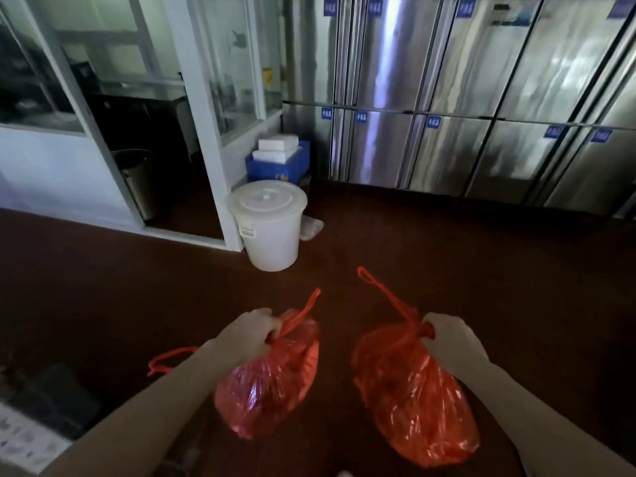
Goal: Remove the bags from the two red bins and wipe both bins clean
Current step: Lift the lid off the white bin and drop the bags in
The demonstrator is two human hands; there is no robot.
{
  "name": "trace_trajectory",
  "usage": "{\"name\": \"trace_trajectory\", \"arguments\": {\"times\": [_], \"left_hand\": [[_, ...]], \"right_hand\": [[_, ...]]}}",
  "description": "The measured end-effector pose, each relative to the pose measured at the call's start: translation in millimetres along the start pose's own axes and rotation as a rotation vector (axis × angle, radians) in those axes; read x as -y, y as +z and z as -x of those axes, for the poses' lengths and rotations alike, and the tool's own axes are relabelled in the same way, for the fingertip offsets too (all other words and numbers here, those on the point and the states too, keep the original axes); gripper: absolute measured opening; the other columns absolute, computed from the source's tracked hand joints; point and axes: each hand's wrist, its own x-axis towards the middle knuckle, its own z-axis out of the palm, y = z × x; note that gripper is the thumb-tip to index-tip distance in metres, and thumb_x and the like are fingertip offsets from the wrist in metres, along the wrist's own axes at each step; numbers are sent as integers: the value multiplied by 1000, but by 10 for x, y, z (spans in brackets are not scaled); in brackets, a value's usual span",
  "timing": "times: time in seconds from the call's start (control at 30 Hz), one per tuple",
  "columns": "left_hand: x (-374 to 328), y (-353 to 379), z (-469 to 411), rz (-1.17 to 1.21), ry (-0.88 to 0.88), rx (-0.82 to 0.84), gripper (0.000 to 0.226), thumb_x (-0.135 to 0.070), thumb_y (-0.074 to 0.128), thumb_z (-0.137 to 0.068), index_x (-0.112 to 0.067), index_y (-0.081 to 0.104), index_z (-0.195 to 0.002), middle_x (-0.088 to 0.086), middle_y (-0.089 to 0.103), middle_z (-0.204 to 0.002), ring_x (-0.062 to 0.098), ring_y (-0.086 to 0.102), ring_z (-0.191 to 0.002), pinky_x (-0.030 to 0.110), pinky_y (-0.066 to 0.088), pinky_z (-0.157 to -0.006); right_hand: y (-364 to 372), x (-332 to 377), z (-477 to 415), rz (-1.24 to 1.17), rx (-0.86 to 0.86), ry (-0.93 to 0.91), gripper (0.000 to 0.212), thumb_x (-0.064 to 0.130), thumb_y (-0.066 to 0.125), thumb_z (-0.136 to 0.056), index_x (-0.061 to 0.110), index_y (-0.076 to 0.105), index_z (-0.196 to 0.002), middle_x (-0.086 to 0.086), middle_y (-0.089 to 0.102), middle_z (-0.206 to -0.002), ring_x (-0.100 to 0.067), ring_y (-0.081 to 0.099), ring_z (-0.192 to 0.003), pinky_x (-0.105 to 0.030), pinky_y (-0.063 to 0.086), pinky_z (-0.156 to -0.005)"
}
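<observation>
The left hand has its fingers clamped round the tied neck of the left red bag, which hangs full above the dark floor. Beside it, the right hand grips the knotted neck of the right red bag the same way, fingers curled tight. The two bags hang near each other, not touching. Further off, a lidded white bucket stands by a white door frame. Behind it sits a blue crate topped with white foam boxes, next to steel cabinets.
</observation>
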Motion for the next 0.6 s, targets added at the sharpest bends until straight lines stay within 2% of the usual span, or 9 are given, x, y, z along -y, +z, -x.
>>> {"name": "trace_trajectory", "arguments": {"times": [0.17, 0.33, 0.43, 0.6], "left_hand": [[564, -267, -1368, -16, -5, -20, 14, -14, 62, -73, -26, 55, -75, -6, 49, -87, 14, 55, -77, 26, 43, -69], [1042, -565, -2643, 10, -24, 30, 8, -33, 60, -71, -28, 54, -75, -9, 48, -86, 12, 53, -76, 24, 38, -66], [1305, -708, -3372, 37, -45, 6, 12, -23, 64, -73, -28, 54, -75, -9, 48, -87, 9, 53, -74, 22, 38, -64], [1773, -791, -4691, 71, -41, -44, 12, -10, 65, -73, -18, 59, -80, -5, 51, -86, 13, 55, -74, 23, 44, -66]], "right_hand": [[51, 240, -1468, -67, 15, -21, 15, 27, 55, -82, 26, 56, -67, 7, 62, -68, -12, 61, -60, -27, 43, -52], [-59, 377, -2820, -132, 28, 20, 12, 27, 57, -79, 26, 57, -67, 6, 62, -66, -11, 60, -59, -27, 44, -51], [-190, 531, -3634, -103, 11, 8, 8, 25, 59, -80, 25, 58, -72, 7, 61, -70, -12, 59, -62, -30, 46, -55], [-238, 814, -5059, -66, -7, -9, 6, 22, 58, -81, 23, 56, -75, 5, 59, -72, -13, 57, -64, -29, 41, -53]]}}
